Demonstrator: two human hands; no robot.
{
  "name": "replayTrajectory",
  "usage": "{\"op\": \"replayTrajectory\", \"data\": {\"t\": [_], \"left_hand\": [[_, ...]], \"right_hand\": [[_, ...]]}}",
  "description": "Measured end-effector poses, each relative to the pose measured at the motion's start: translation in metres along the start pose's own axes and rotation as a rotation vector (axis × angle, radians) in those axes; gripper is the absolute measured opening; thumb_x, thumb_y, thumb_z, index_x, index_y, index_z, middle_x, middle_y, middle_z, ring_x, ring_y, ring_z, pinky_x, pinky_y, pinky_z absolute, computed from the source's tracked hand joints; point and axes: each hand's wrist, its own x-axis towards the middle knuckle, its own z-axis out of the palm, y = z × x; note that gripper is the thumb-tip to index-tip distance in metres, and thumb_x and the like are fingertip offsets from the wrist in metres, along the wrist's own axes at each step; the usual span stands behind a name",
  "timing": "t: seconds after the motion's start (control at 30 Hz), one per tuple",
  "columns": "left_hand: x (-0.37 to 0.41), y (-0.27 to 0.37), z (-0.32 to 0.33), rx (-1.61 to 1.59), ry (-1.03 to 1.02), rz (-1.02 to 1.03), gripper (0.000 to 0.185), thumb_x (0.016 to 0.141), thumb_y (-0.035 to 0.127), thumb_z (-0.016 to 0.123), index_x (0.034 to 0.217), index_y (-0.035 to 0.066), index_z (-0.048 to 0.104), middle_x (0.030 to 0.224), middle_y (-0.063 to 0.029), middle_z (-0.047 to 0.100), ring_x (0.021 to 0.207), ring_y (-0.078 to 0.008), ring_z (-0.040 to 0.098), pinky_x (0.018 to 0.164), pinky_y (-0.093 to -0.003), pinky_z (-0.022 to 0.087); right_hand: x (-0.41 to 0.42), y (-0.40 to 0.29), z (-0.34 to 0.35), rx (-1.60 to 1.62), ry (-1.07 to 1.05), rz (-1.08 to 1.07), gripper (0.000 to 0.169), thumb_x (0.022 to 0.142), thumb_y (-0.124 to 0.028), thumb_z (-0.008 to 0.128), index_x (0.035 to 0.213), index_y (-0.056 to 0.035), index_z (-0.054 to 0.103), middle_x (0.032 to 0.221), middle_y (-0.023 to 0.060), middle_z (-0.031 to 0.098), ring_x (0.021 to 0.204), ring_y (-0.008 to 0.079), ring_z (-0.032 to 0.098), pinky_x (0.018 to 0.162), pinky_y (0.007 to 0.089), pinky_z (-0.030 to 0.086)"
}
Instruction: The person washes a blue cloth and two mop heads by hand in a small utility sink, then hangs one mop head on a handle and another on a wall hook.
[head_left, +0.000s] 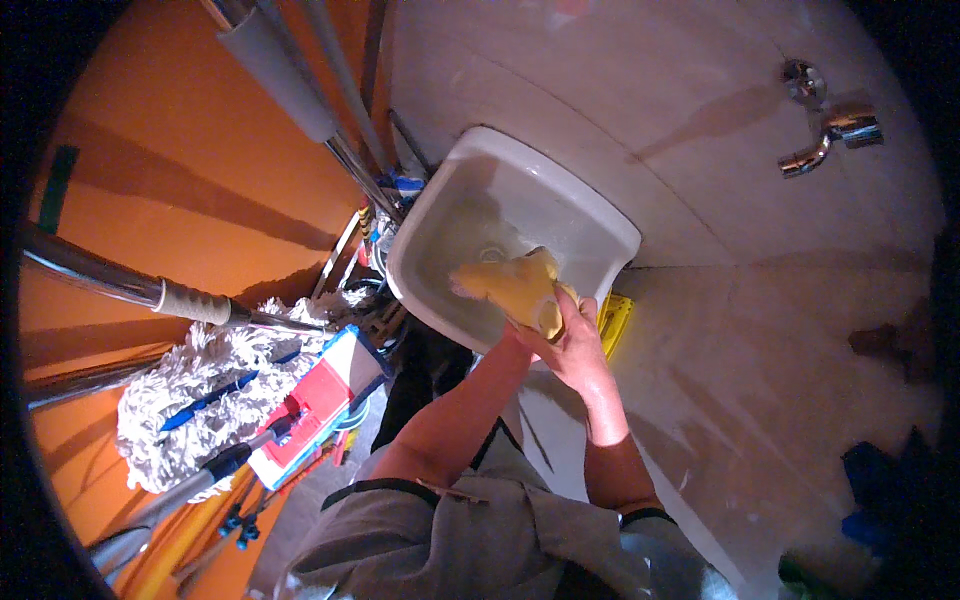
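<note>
Over a white ceramic sink, a yellow piece that may be a cloth or a rubber glove is held out in front of me. My right hand grips its near end, with the thumb on top. Close against it, my left hand also has hold of the near end, though its fingers are largely hidden. The far end of the yellow piece hangs above the basin, left of my hands. A round drain shows at the bottom of the basin.
A chrome tap sticks out of the wall at upper right. On the left, a white string mop, a red-and-white flat mop head and several handles lean against an orange wall. A yellow plastic object stands beside the sink.
</note>
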Motion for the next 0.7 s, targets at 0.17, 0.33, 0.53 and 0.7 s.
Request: {"op": "replayTrajectory", "data": {"t": [0.17,0.33,0.53,0.7], "left_hand": [[0.005,-0.005,0.017,-0.002,0.133,-0.004,0.054,0.087,0.052,0.051,0.124,0.013,0.049,0.116,-0.0089,0.057,0.106,-0.0284,0.056,0.091,-0.0453,0.047],[-0.003,0.0,0.02,-0.042,0.311,-0.029,0.054,0.089,0.056,0.043,0.124,0.016,0.05,0.119,-0.0095,0.056,0.109,-0.0301,0.055,0.092,-0.0491,0.047],[-0.017,0.014,-0.004,0.051,0.546,-0.005,0.057,0.088,0.059,0.044,0.124,0.016,0.051,0.119,-0.0069,0.058,0.112,-0.0274,0.055,0.095,-0.0482,0.045],[-0.022,0.012,0.057,0.032,0.769,0.155,0.065,0.084,0.069,0.038,0.127,0.021,0.049,0.127,-0.0054,0.054,0.117,-0.0312,0.05,0.096,-0.0571,0.039]], "right_hand": [[-0.007,0.001,-0.023,0.067,-0.083,0.061,0.079,0.069,-0.031,0.079,0.135,-0.0054,0.044,0.1,0.015,0.05,0.095,0.0287,0.053,0.083,0.035,0.046],[-0.003,0.005,-0.017,0.07,0.006,0.067,0.072,0.071,-0.029,0.078,0.132,-0.005,0.049,0.098,0.0141,0.054,0.092,0.027,0.056,0.083,0.0343,0.046],[0.007,0.042,0.017,0.147,0.096,0.11,0.06,0.076,-0.022,0.073,0.129,-0.0043,0.051,0.106,0.016,0.059,0.095,0.0228,0.061,0.079,0.033,0.05],[0.008,0.078,0.046,0.286,0.144,0.16,0.052,0.077,-0.021,0.073,0.125,-0.0067,0.056,0.102,0.0152,0.061,0.088,0.019,0.062,0.075,0.0317,0.051]]}}
